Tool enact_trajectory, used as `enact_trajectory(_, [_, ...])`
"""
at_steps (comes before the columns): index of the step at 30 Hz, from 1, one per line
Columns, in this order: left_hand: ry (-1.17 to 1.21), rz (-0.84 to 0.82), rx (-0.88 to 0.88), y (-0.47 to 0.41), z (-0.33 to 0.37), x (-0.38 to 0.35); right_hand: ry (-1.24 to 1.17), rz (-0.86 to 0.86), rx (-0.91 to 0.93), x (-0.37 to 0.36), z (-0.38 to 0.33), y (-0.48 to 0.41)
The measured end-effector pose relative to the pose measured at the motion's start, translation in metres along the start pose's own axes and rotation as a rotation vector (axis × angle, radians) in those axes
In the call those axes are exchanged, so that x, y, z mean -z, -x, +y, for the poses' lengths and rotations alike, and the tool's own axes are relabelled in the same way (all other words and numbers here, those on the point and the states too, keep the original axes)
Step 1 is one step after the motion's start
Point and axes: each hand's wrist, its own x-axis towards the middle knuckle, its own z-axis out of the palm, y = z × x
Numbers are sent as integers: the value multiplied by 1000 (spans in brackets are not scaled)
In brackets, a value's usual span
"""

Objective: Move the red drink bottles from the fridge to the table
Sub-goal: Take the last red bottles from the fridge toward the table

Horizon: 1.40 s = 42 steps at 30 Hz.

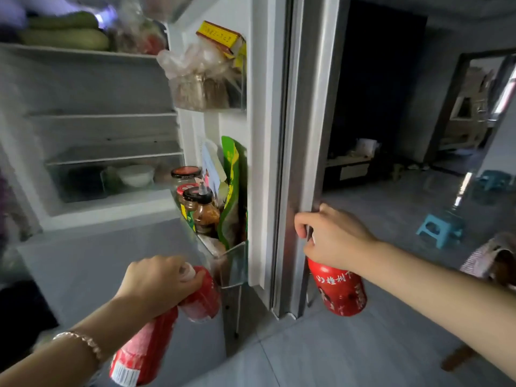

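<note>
Left hand [160, 277] gripping two red bottles [201, 294] by necks beside fridge door [262, 135]; right hand [332, 238] one bottle [339, 289]. Probably full, heavy, slippery.

The red bottle [339, 289] in your right hand [332, 236] carries white Chinese characters; nothing else reads clearly

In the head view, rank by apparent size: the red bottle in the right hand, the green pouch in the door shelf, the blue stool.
1. green pouch
2. red bottle, close behind and nearer the camera, so unsure
3. blue stool, though farther away
</note>
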Motion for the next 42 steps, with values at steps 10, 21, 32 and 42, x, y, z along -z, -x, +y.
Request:
enact_trajectory(10, [-45, 37, 314, 57, -118, 14, 18, -43, 482, -15, -170, -10])
enact_trajectory(21, [-146, 176, 551, 63, -282, 35, 31, -84, 608, -63, -381, -122])
enact_trajectory(32, [-183, 113, 482, -7, -468, 36, 226, -137, 433, -116, -534, -278])
enact_trajectory(42, [-108, 162, 513, -74, -559, 28, 255, -147, 282, -158, -592, -405])
